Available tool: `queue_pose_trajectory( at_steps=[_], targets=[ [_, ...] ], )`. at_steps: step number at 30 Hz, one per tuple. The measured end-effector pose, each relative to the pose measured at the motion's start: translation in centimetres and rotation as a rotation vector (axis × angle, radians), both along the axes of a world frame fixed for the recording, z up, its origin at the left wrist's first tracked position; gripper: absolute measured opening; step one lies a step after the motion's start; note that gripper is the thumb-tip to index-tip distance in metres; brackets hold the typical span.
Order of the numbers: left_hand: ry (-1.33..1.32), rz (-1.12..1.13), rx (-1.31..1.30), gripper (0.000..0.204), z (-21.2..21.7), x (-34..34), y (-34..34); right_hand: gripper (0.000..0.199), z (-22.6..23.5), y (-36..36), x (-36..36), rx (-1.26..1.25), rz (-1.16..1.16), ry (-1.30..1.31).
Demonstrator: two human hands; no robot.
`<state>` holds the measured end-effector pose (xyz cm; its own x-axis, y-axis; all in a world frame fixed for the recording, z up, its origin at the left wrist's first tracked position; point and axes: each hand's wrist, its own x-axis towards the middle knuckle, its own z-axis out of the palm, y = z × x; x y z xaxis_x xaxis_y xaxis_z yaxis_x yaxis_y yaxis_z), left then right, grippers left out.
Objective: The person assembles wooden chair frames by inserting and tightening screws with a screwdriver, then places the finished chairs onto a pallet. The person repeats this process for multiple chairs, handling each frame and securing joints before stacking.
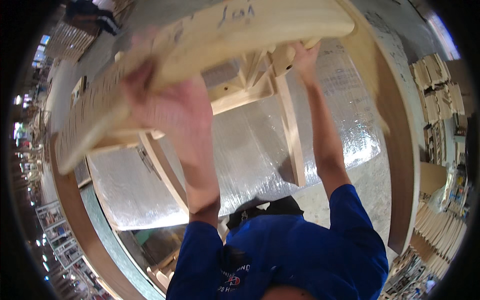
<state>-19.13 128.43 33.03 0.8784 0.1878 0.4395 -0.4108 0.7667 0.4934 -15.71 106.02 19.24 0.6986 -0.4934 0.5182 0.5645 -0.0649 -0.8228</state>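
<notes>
A large pale wooden furniture frame point(260, 25) fills the upper view, close to me, with dark pen marks on its broad curved board. Long curved legs bend down both sides, and slimmer rails and struts show beneath the board. My left hand point(175, 107) is wrapped round the board's near edge, its fingers smeared by motion. Under the board, further right, my right hand point(306, 62) is raised with its fingers closed on the frame's underside; their tips are partly hidden. Both forearms reach up from blue sleeves.
Beyond the frame lies a wide bundle in shiny clear plastic wrap point(250, 145) on the concrete floor. Stacked wooden parts point(435, 85) stand at the right, with more curved pieces point(442, 225) below. A person in dark clothing point(95, 15) is at the far upper left.
</notes>
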Motion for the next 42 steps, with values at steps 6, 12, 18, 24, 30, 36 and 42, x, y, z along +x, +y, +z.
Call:
queue_pose_trajectory(
  at_steps=[6, 12, 18, 24, 30, 36, 42],
  targets=[
    [0.291, 0.349, 0.719, 0.045, -3.3, -0.4, 6.8, 0.017, -2.8, -4.8, 1.9, -0.208, -0.195, 0.163],
    [0.295, 0.804, 1.039, 0.061, -10.7, 6.5, 26.6, 0.019, -3.8, -5.0, 3.6, -0.682, -0.231, 0.07],
    [0.131, 0.748, 1.099, 0.007, -12.9, 11.5, 25.5, 0.023, -2.5, -4.3, 3.6, -0.233, -0.088, 0.291],
    [0.364, 0.611, 1.001, 0.031, -18.2, 11.4, 28.8, 0.025, -1.3, -1.7, 3.3, -0.147, -0.226, 0.234],
    [0.906, 0.771, 2.226, 0.06, -30.7, 1.9, 40.6, 0.026, -0.9, 0.0, 3.6, -0.162, -0.352, 0.126],
    [1.015, 0.507, 1.947, 0.042, -32.1, 0.2, 39.6, 0.035, 0.0, -1.4, 2.8, -0.62, -0.471, -0.006],
    [0.976, 0.48, 1.004, 0.02, -22.2, -6.5, 35.8, 0.037, 1.0, 5.9, -4.2, -0.789, -0.472, -0.12]
  ],
)
